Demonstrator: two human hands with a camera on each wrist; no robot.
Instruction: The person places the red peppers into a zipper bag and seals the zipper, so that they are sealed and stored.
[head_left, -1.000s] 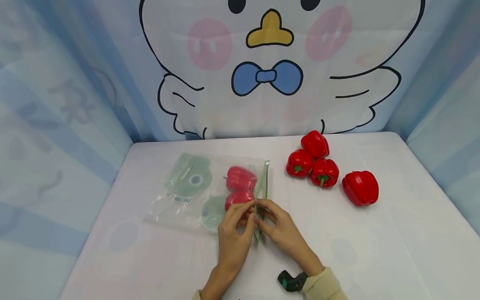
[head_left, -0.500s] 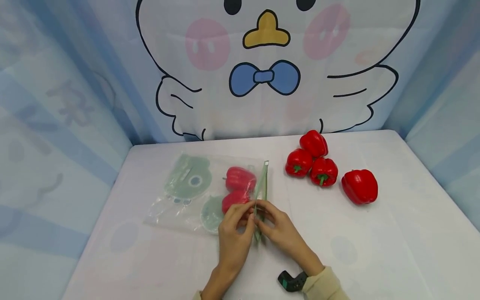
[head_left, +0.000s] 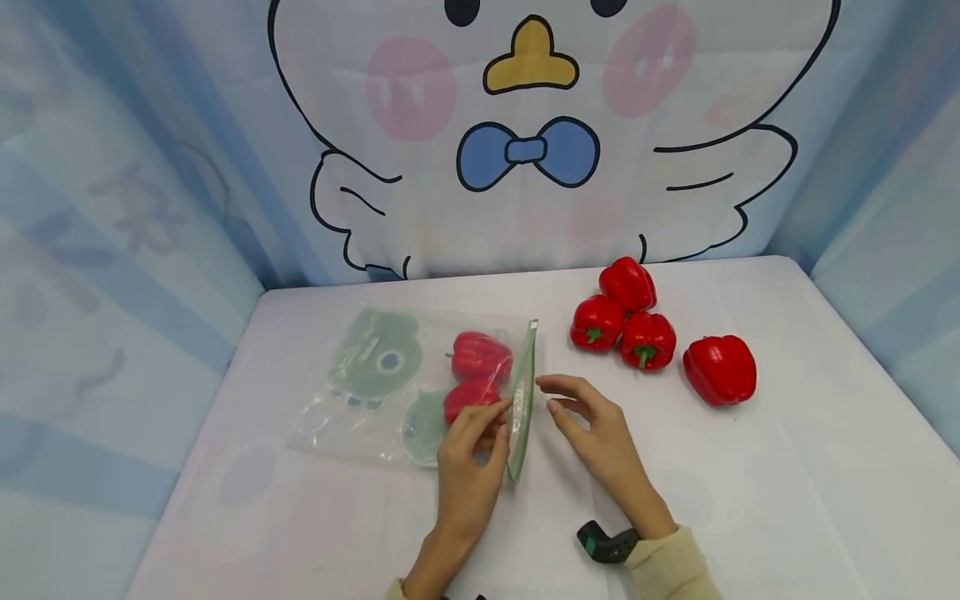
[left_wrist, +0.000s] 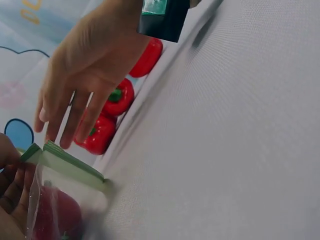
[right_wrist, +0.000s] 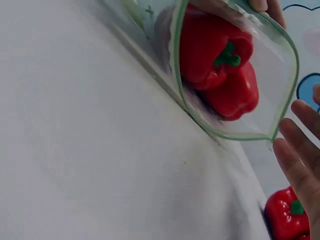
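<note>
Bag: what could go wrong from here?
1. Only the left hand grips the bag; if that grip slips, the open mouth might fold shut.
2. The two peppers inside lie close to the mouth, so tipping it down could roll them out.
3. Four loose peppers sit beyond the right hand; a careless reach may knock them.

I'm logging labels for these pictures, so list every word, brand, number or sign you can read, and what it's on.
No readable text.
Zip bag: printed shapes, no legible lettering.
Wrist camera: any marking is too small to read.
Fabric backdrop: orange marks in the left wrist view, too blurred to tell if letters.
</note>
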